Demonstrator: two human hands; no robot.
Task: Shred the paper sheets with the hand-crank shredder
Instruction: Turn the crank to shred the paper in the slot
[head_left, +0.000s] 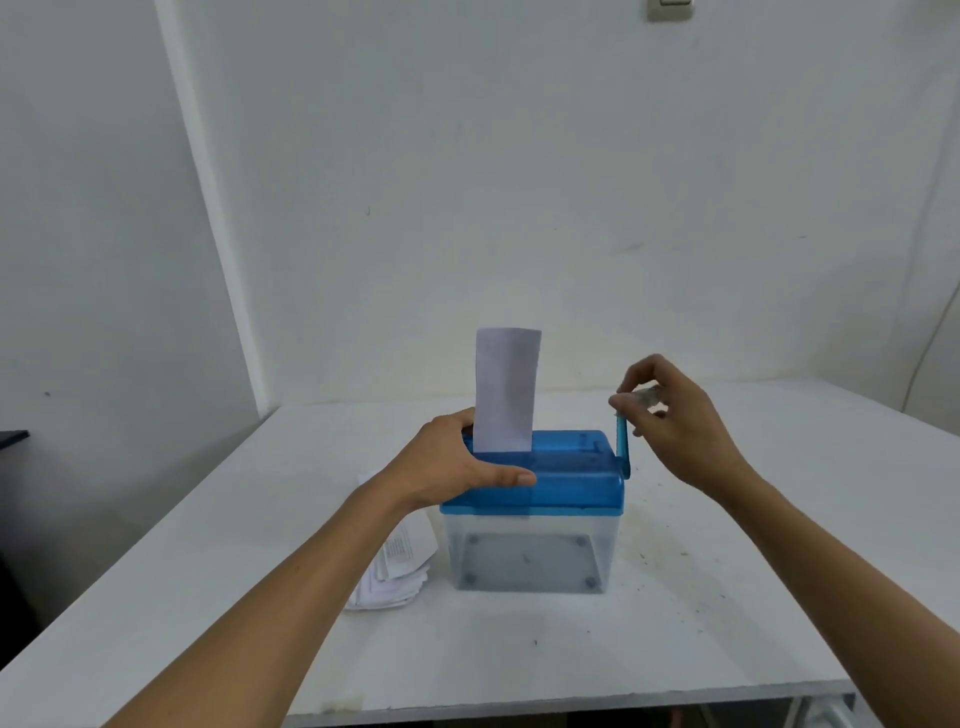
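A small hand-crank shredder (571, 478) with a blue lid and a clear bin (524, 561) stands mid-table. A white paper strip (506, 389) stands upright in the lid's slot. My left hand (457, 460) grips the left end of the blue lid, thumb along its front, fingers behind the paper. My right hand (670, 415) pinches the knob at the top of the blue crank (622, 441) on the shredder's right side. The crank arm points up. The bin looks nearly empty.
A pile of folded white paper sheets (395, 566) lies on the white table (727, 597) just left of the shredder, partly under my left forearm. White walls close in behind and on the left. A dark object (13, 439) sits at the far left.
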